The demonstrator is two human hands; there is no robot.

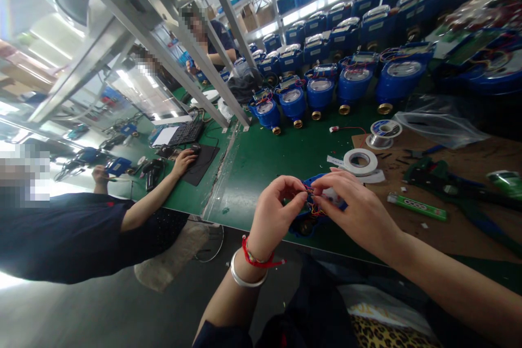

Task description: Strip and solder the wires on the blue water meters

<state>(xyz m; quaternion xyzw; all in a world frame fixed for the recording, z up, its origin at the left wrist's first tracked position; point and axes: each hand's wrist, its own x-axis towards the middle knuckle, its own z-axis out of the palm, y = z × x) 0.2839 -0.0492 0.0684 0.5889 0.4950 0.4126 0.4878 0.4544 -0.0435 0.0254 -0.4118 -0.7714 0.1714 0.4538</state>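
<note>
Judging by wires (315,209) left loose, blue meter (302,225) is prob. part-assembled; wires are held in tight pinch by L hand (274,209) & R hand (354,205).

We identify a green tabletop (248,179) divided by a seam (222,168). Right of the seam, we find rows of blue meters (320,97) along the far side, a partly hidden blue unit (304,226) at the near edge, and a brown sheet (436,236). On the sheet, we note a green tube (418,206); at its left edge, a tape roll (371,163) and a solder spool (380,142). Left of the seam, we locate a keyboard (185,134) and a black mouse pad (204,167).
</note>
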